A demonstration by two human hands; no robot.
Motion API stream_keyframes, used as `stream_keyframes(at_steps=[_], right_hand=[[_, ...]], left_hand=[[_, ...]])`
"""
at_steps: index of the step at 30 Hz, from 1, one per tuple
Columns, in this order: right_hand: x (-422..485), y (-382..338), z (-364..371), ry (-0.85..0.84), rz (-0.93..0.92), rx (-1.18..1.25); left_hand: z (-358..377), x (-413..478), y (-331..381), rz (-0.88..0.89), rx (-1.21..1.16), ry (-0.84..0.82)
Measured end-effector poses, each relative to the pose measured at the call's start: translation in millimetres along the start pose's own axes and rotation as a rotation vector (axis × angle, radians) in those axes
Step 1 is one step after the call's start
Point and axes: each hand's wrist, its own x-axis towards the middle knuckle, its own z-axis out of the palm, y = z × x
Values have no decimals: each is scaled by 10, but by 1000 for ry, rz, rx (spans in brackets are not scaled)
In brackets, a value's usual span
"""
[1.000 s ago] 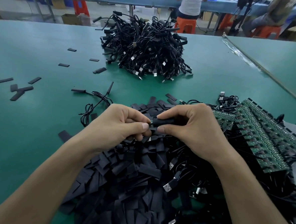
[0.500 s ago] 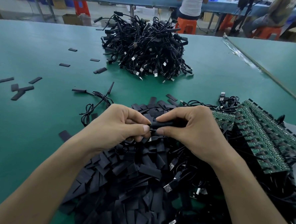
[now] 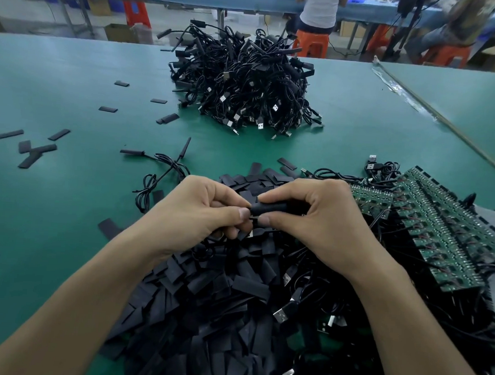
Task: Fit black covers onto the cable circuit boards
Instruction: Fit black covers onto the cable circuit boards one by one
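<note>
My right hand (image 3: 319, 218) pinches a black cover (image 3: 271, 208) between thumb and forefinger, holding it level above the pile. My left hand (image 3: 198, 210) meets the cover's left end, its thumb and fingers curled round the cable end there; the board itself is hidden by fingers and cover. Below both hands lies a heap of loose flat black covers (image 3: 205, 295). Rows of green circuit boards (image 3: 441, 228) with black cables lie to the right.
A big pile of covered cables (image 3: 240, 91) sits at the table's far middle. Stray covers (image 3: 34, 148) lie scattered on the green table (image 3: 50, 218) at the left, with one loose cable (image 3: 160, 170). USB plugs (image 3: 283, 314) poke from the near tangle. People sit at a far bench.
Both hands stay together over the pile; the cover has slid slightly further left toward my left fingers. Little else differs.
</note>
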Motion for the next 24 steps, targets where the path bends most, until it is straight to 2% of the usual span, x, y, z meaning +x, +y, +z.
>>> stream_keyframes(at_steps=[4,10,24], right_hand=[[2,14,5,43,18,11],[31,63,-4,201,70,130],[58,45,67,181,81,340]], left_hand=[[-9,-7,5,4,-14,-1],[11,4,12,-16,-117,79],[40,9,13,78,-135,163]])
